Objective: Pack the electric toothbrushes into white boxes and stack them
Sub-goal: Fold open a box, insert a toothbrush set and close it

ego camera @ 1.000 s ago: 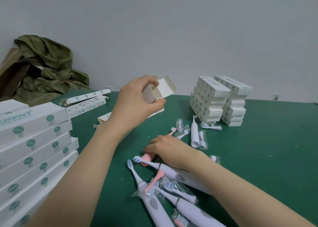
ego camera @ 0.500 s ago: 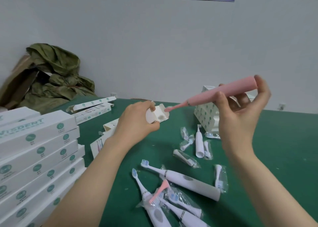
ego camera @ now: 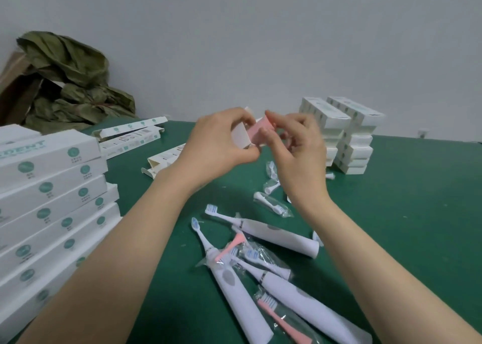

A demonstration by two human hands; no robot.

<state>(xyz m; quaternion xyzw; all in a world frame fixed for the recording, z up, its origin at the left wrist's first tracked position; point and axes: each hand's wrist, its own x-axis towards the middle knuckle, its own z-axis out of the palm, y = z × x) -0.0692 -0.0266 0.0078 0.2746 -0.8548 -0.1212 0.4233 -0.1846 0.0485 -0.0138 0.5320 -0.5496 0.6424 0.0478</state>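
Observation:
My left hand (ego camera: 216,143) grips a white box (ego camera: 240,135) held above the green table (ego camera: 407,213). Only the butt end of a pink electric toothbrush (ego camera: 260,132) sticks out of the box's open end, and my right hand (ego camera: 294,140) pinches that end with thumb and fingers. The rest of the pink toothbrush is hidden inside the box. Three white toothbrushes (ego camera: 266,234) lie on the table in front of me, mixed with bagged brush heads (ego camera: 271,205) and pink heads (ego camera: 230,247).
A tall stack of long white boxes (ego camera: 52,197) stands at my left. Two stacks of packed boxes (ego camera: 341,132) stand at the back right. Opened flat boxes (ego camera: 130,137) lie behind my left hand. A crumpled olive bag (ego camera: 65,80) sits in the far left corner.
My right hand has brought the pink toothbrush from mid-air down into the box, so only its end still shows. Both hands have come together above the table.

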